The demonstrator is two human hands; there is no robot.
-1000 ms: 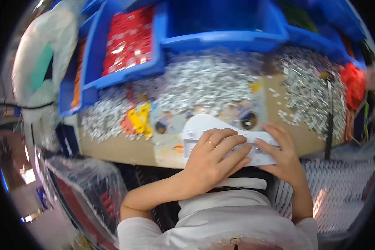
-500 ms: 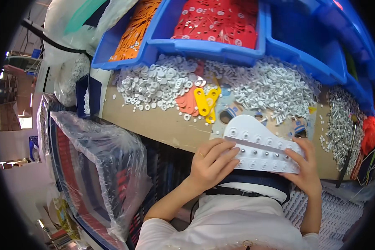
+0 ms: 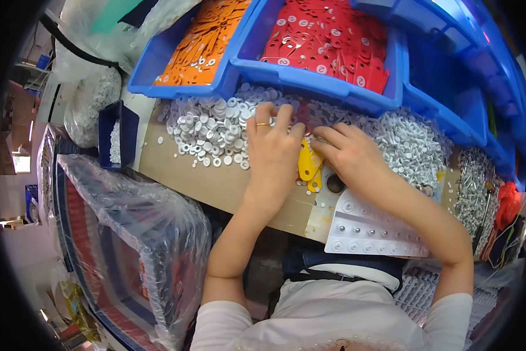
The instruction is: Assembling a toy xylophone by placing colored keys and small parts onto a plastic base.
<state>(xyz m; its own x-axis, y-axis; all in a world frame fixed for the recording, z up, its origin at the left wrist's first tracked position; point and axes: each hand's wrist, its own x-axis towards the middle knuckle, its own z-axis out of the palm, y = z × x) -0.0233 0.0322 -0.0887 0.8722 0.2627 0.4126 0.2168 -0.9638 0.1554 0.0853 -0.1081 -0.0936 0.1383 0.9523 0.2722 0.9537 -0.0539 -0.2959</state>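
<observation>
My left hand (image 3: 273, 146) reaches over the right side of a pile of white plastic rings (image 3: 207, 126), fingers bent and apart. Just to its right, my right hand (image 3: 351, 149) has its thumb and forefinger drawn together above several yellow flat pieces with holes (image 3: 310, 167). What those fingertips hold, if anything, is hidden. Beneath my right forearm, at the table's near edge, lies a white board with rows of round seats (image 3: 368, 234). Small shiny metal balls or studs sit along its middle row.
White plastic pins (image 3: 406, 140) are heaped on the right, with metal screw-like parts (image 3: 473, 187) beyond. Blue bins stand behind, holding orange pieces (image 3: 201, 44) and red pieces (image 3: 327, 41). A dark blue box (image 3: 117, 134) is at left, above a plastic-wrapped striped bag (image 3: 134, 228).
Both hands have let go of the white board, which now rests at the table edge. They have moved forward to the ring pile and the yellow pieces.
</observation>
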